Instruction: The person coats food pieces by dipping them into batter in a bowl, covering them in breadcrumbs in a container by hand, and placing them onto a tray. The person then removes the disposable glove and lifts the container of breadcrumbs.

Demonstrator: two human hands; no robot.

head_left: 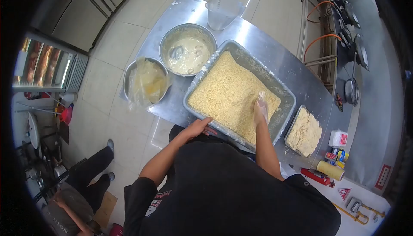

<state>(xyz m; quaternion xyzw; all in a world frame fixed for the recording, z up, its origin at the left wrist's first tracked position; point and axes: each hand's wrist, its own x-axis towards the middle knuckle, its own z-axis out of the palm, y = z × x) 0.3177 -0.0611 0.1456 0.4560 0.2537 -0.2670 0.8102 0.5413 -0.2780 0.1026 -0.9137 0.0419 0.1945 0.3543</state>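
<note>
Grey tub (247, 59): I see the left hand (198, 128) gripping its rim, probably steadying it; right hand (260, 109) (closure unclear) at the crumbs (223, 90).

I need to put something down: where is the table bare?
Mostly bare steel table shows between the tub and the far-right table edge; a smaller patch lies left of the jug. Crowded: the tub's sides by the batter bowl and pale mass.

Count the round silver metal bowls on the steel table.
2. One round silver metal bowl, holding pale wet mixture, sits beside the large grey rectangular tub; the other bowl, holding a translucent plastic bag, sits at the first's lower left. None seems hidden.
</note>
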